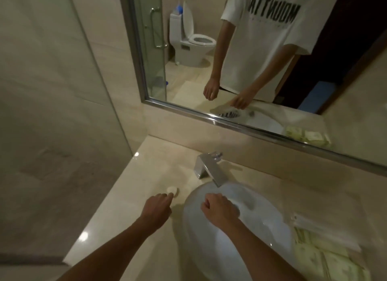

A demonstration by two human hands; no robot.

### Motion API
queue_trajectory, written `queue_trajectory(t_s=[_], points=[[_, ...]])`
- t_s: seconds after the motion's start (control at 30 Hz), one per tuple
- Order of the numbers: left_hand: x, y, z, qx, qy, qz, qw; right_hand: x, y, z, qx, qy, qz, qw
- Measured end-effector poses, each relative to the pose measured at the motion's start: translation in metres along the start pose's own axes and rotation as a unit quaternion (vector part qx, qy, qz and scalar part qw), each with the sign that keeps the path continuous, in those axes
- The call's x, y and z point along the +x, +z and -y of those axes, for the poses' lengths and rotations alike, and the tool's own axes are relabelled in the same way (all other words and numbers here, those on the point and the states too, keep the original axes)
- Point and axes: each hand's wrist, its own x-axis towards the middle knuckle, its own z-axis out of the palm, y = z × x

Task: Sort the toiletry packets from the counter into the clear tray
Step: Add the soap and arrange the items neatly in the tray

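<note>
Bare counter [117, 213] left of basin [230, 228]; faucet [209, 169] behind (packets [326, 257] seemingly crowd right).

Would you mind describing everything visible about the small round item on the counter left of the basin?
The small round item is pale, cream-white and disc-like, possibly a wrapped soap; blur hides any print. It lies flat on the glossy beige counter, just left of the white basin and in front of the chrome tap. The left hand reaches it, fingertips at its near edge.

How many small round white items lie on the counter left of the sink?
1. The round item lies on the counter at the left hand's fingertips. The hand may hide others.
</note>
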Motion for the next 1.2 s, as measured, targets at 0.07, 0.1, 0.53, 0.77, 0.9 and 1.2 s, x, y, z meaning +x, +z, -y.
queue_trajectory(t_s=[0.07, 0.1, 0.53, 0.77, 0.9, 1.2], points=[[-0.005, -0.001, 0.021, -0.010, -0.020, 0.002, 1.000, 0.013, 0.006, 0.021, 0.003, -0.020, -0.004, 1.000], [-0.007, -0.005, 0.029, -0.015, -0.021, 0.002, 1.000, 0.021, 0.012, 0.029, 0.010, -0.030, -0.003, 0.999], [-0.009, -0.008, 0.109, -0.088, -0.050, -0.006, 0.995, 0.099, 0.079, 0.096, -0.059, -0.074, 0.082, 0.992], [-0.002, 0.000, 0.108, -0.096, -0.038, 0.008, 0.995, 0.104, 0.095, 0.098, -0.056, -0.100, 0.047, 0.992], [0.006, -0.002, 0.092, -0.099, -0.012, 0.002, 0.995, 0.098, 0.085, 0.088, -0.039, -0.079, 0.039, 0.995], [0.039, -0.008, 0.004, -0.081, 0.096, 0.004, 0.992, 0.044, 0.055, 0.004, 0.020, 0.000, 0.005, 1.000]])
